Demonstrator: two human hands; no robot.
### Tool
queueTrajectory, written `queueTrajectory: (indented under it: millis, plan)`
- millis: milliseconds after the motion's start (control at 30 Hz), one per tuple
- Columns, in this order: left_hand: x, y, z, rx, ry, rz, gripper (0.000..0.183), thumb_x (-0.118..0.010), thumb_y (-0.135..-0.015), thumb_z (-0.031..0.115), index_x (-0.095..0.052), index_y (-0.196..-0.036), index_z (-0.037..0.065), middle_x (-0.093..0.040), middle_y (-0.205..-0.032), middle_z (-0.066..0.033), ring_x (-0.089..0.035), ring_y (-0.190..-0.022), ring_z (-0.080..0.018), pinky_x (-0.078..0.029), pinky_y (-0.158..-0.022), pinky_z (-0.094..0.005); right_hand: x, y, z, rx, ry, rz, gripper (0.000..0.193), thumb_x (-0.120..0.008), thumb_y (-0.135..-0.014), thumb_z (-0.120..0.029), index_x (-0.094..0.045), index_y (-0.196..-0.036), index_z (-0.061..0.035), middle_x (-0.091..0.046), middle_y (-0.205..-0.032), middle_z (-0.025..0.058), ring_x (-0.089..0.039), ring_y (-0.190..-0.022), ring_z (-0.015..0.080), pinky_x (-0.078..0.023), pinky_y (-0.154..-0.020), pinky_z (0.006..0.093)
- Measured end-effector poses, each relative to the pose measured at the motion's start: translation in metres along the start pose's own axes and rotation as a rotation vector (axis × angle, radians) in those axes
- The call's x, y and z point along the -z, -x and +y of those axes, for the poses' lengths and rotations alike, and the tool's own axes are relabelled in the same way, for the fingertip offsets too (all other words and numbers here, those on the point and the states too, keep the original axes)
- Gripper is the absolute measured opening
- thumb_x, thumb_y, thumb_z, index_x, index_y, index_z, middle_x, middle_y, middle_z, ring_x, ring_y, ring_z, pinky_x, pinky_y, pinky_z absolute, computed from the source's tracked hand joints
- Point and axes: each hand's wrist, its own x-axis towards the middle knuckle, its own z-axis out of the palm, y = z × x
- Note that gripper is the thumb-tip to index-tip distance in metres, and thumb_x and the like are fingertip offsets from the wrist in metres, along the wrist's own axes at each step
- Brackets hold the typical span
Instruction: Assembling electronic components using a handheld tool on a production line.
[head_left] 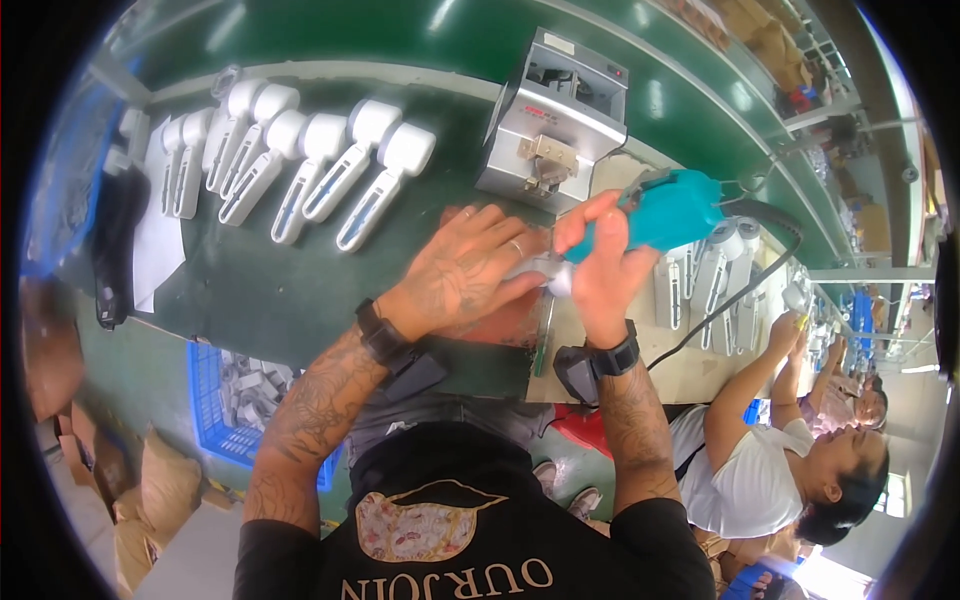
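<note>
My left hand (465, 265) is closed on a white handheld device with a round head (560, 280), over a reddish-brown mat (490, 325). Most of the device's body is hidden under my fingers. My right hand (605, 265) grips a teal corded power tool (675, 210), lying nearly level with its cable end toward the right. The tool's front end is hidden behind my fingers, close to the device's head. I cannot tell whether the two touch. A grey metal bench machine (550, 120) stands just beyond my hands.
Several finished-looking white devices (375, 195) lie in a row at the far left of the green bench, and more white devices (710, 280) lie at the right. A black cable (735, 300) loops there. A blue crate (210, 400) holds grey parts below. A co-worker (770, 470) sits at right.
</note>
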Motion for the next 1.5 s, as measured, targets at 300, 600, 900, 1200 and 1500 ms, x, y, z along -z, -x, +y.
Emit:
queueTrajectory:
  millis: [300,600,900,1200,1500]
  plan:
    - [0.000,0.001,0.000,0.025,0.026,0.039,0.029,-0.068,-0.090,0.024,-0.069,-0.116,0.011,-0.065,-0.107,-0.0055,-0.059,-0.098,-0.0273,-0.048,-0.087,-0.0425,-0.020,-0.041,-0.025,0.053,0.119,0.060,0.030,-0.050,-0.108,-0.028,-0.058,-0.112,0.0009,-0.060,-0.074,0.0075,-0.059,-0.066,0.0161,-0.048,-0.061,0.0306]
    - [0.001,0.002,0.000,-0.004,0.041,0.047,0.029,-0.064,-0.087,0.016,-0.068,-0.116,0.011,-0.064,-0.104,-0.0054,-0.058,-0.095,-0.0284,-0.047,-0.084,-0.0435,-0.026,-0.068,0.011,0.171,0.116,0.033,0.026,-0.055,-0.107,-0.026,-0.058,-0.104,-0.0009,-0.061,-0.073,0.0056,-0.060,-0.066,0.0151,-0.047,-0.062,0.0289]
    - [0.001,0.004,-0.003,0.020,0.030,0.029,0.030,-0.065,-0.089,0.017,-0.069,-0.118,0.012,-0.064,-0.106,-0.0043,-0.057,-0.095,-0.0268,-0.046,-0.082,-0.0423,-0.022,-0.028,-0.027,0.018,0.103,0.031,0.031,-0.054,-0.107,-0.029,-0.059,-0.107,0.0008,-0.059,-0.073,0.0061,-0.058,-0.065,0.0157,-0.048,-0.061,0.0317]
    - [0.003,0.003,-0.003,0.007,0.059,-0.048,0.035,-0.067,-0.090,0.019,-0.068,-0.124,0.012,-0.065,-0.112,-0.0053,-0.057,-0.097,-0.0283,-0.045,-0.086,-0.0436,0.003,0.021,-0.035,-0.030,0.072,0.043,0.046,-0.056,-0.104,-0.042,-0.055,-0.113,0.0035,-0.059,-0.074,0.0086,-0.058,-0.066,0.0186,-0.048,-0.061,0.0325]
    - [0.003,0.002,-0.001,0.002,0.096,-0.066,0.036,-0.066,-0.090,0.018,-0.067,-0.125,0.011,-0.066,-0.115,-0.0067,-0.057,-0.100,-0.0295,-0.046,-0.089,-0.0430,0.005,0.027,-0.024,-0.027,0.081,0.013,0.043,-0.056,-0.105,-0.041,-0.054,-0.111,0.0024,-0.059,-0.074,0.0083,-0.059,-0.067,0.0182,-0.049,-0.062,0.0327]
